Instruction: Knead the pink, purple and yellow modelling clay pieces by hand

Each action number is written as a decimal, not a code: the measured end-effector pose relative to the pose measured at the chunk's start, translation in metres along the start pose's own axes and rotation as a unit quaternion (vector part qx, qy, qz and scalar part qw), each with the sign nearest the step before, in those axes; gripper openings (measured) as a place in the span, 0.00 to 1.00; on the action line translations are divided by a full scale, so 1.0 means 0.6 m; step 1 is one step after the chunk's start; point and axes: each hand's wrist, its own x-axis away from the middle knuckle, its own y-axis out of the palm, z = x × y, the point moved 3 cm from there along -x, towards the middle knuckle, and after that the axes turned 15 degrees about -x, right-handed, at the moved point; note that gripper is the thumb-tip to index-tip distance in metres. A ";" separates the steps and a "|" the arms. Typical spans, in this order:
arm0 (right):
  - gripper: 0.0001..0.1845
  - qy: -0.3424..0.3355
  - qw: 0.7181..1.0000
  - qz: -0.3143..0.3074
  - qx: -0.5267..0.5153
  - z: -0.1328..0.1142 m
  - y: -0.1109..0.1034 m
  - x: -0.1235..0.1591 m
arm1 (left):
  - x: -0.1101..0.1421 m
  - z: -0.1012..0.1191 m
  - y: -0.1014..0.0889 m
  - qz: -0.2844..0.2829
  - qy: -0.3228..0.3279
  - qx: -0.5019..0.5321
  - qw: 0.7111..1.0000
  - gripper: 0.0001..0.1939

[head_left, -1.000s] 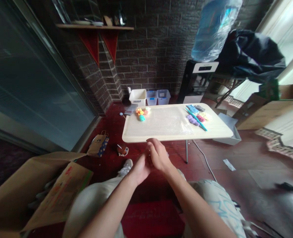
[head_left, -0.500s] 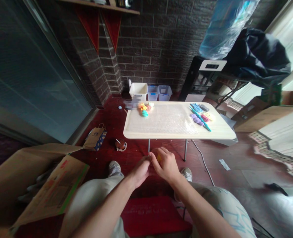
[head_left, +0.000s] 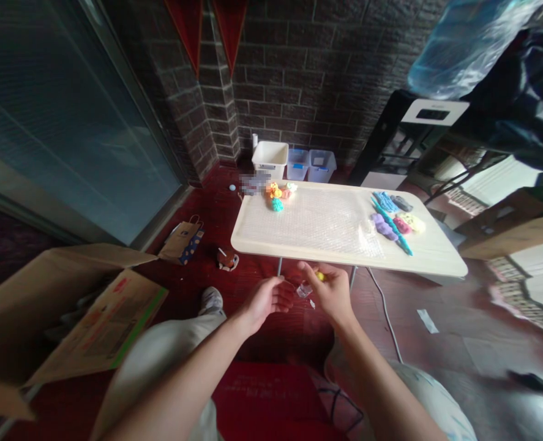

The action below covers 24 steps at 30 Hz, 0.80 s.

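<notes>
My right hand point(head_left: 330, 288) is closed around a small yellow lump point(head_left: 321, 276), which shows between the thumb and fingers. Its exact kind is too small to tell. My left hand point(head_left: 267, 301) hovers a short way to the left, fingers apart and holding nothing. In the gap between both hands appears a small clear plastic piece point(head_left: 304, 290); whether my right hand touches it, I cannot tell. Beyond the hands stands a pale table point(head_left: 262, 244) with bubble wrap point(head_left: 317, 220) on it. Orange and teal lumps point(head_left: 277, 204) lie at its left, purple point(head_left: 384, 226) and other coloured ones at its right.
A teal stick-like piece point(head_left: 397, 234) lies among the right-hand lumps. Bins point(head_left: 271, 160) line the brick wall behind the table, beside a water dispenser point(head_left: 385, 141). An open cardboard box point(head_left: 110, 318) is at my left, and a paper bag point(head_left: 182, 240) sits on the floor.
My hands were together and have come apart, the right one moving right with the yellow lump now plainer. The clear plastic piece has come into sight. The view has shifted.
</notes>
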 end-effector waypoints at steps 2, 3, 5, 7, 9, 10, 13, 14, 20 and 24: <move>0.25 0.010 0.999 -0.022 -0.029 0.003 0.004 0.005 | -0.002 -0.006 0.009 -0.017 0.014 0.001 1.000 0.15; 0.24 0.013 0.999 -0.030 -0.034 0.003 0.006 0.008 | -0.003 -0.009 0.011 -0.021 0.016 0.006 1.000 0.14; 0.25 0.022 0.998 -0.042 -0.040 0.003 0.010 0.013 | -0.004 -0.016 0.012 -0.022 0.011 0.022 0.999 0.13; 0.29 0.030 0.998 -0.043 -0.041 0.001 0.012 0.017 | -0.004 -0.023 0.011 -0.018 0.000 0.038 0.999 0.14; 0.34 0.033 0.998 -0.038 -0.030 -0.002 0.013 0.021 | -0.002 -0.028 0.016 -0.014 -0.007 0.048 0.999 0.15; 0.35 0.027 0.999 -0.034 -0.014 -0.003 0.012 0.024 | 0.000 -0.030 0.021 -0.015 -0.010 0.059 0.998 0.16; 0.32 -0.042 0.993 -0.038 0.101 -0.013 0.017 0.040 | 0.011 -0.028 0.048 -0.042 -0.006 0.164 0.986 0.17; 0.30 -0.077 0.984 -0.051 0.152 -0.016 0.023 0.049 | 0.017 -0.024 0.059 -0.060 -0.002 0.220 0.974 0.18; 0.31 -0.195 0.903 -0.243 0.297 -0.008 0.081 0.117 | 0.035 -0.010 0.074 -0.008 0.016 0.337 0.941 0.20; 0.29 -0.216 0.913 -0.254 0.236 -0.013 0.075 0.125 | 0.029 -0.009 0.038 0.059 0.026 0.302 0.951 0.15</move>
